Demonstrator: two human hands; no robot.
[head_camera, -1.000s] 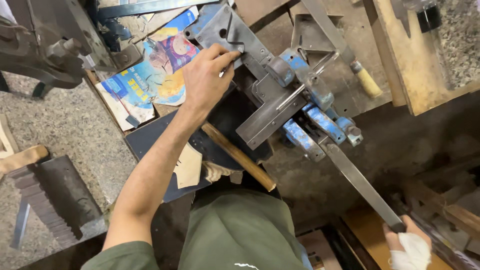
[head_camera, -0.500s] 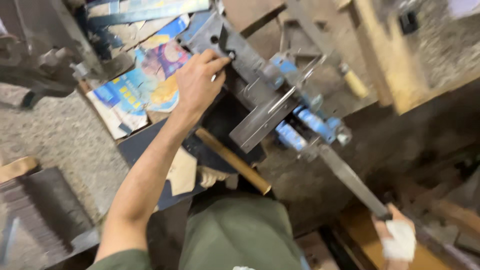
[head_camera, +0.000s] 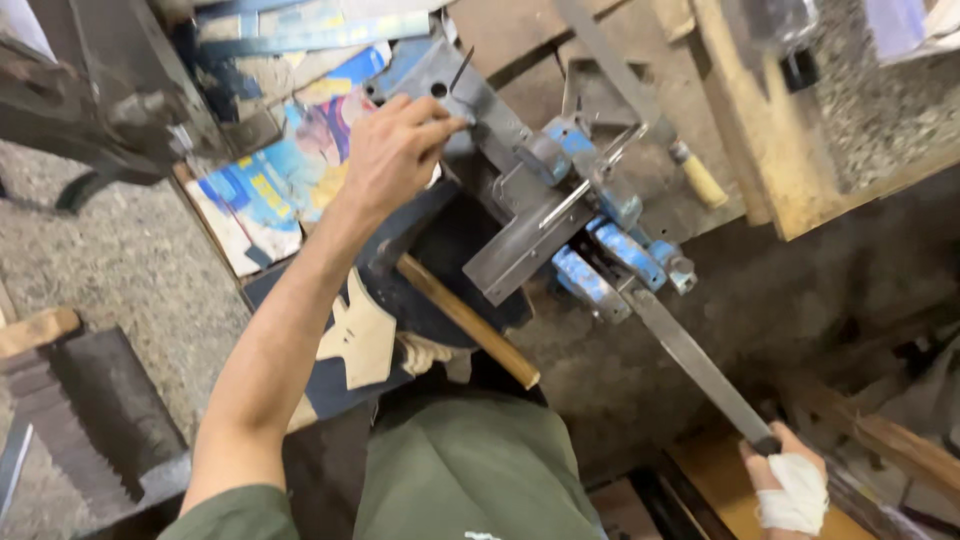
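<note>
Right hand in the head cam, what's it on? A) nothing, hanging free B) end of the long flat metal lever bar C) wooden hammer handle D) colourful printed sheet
B: the right hand, wrapped in white bandage, grips the lower end of the long flat lever bar that runs up to the blue-painted metal shear; the left hand rests on the machine's grey plate.

Even, soft daylight, brightest in the upper half; dim shadowed lower right; slight motion blur overall, edges softest, no strong glare.
</note>
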